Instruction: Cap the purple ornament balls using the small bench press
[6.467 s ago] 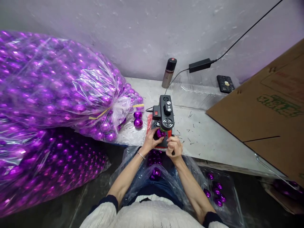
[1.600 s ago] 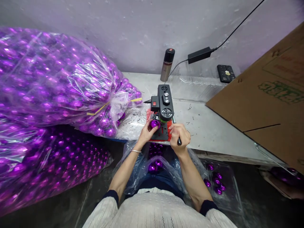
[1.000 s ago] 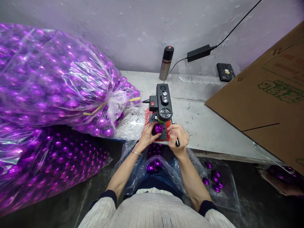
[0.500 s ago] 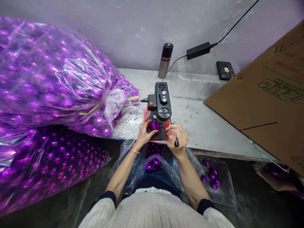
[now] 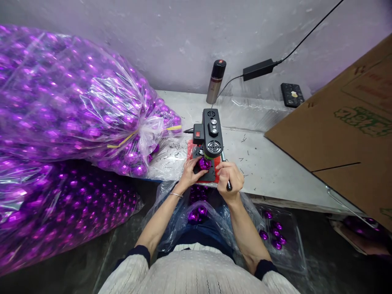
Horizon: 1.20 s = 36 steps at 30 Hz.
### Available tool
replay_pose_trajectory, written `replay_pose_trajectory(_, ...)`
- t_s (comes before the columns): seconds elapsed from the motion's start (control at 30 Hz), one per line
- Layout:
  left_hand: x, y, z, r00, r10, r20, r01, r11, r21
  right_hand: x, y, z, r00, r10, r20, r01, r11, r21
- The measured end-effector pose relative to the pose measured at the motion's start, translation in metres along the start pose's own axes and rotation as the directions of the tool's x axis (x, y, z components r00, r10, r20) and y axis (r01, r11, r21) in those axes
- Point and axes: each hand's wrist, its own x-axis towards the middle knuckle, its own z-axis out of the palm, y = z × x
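Note:
A shiny purple ball (image 5: 204,163) is pinched between the thumb and fingers of my left hand (image 5: 190,173), below the head of a small black bench press machine (image 5: 213,132). The machine's dark base plate (image 5: 209,176) rests on a red sheet (image 5: 217,173). My right hand (image 5: 231,179) is wrapped round the black-ended lever (image 5: 229,186) on the machine's right side. The top of the ball lies close under the head; whether they touch I cannot tell. More purple balls (image 5: 198,213) lie in clear plastic over my lap.
Large clear bags of purple balls (image 5: 76,106) fill the left side. A spray can (image 5: 216,81), a power adapter (image 5: 258,70) and a black phone (image 5: 292,95) are at the back. A cardboard box (image 5: 343,134) stands at right. Below the table edge, a clear tray (image 5: 295,245) holds several balls.
The whole view has shifted slightly, so things appear a little lower and further right. Both hands keep their grip on the ball and the lever.

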Motion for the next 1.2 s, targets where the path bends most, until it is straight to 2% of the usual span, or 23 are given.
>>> replay_pose_trajectory(0.3, 0.001, -0.004, 0.000, 0.998, 0.067, 0.016, -0.067, 0.997, -0.040, -0.008, 0.003, 0.002, 1.000, -0.023, -0.019, 0.024, 1.000, 0.008)
replay_pose_trajectory(0.7, 0.001, -0.002, -0.001, 0.999, 0.035, 0.027, -0.034, 0.999, -0.034, -0.031, 0.013, 0.014, 0.996, 0.020, -0.083, -0.018, 0.999, 0.026)
replay_pose_trajectory(1.2, 0.001, -0.002, -0.002, 0.998, 0.047, 0.040, -0.046, 0.999, -0.025, -0.041, 0.022, 0.021, 0.994, -0.014, -0.112, 0.017, 0.999, 0.030)
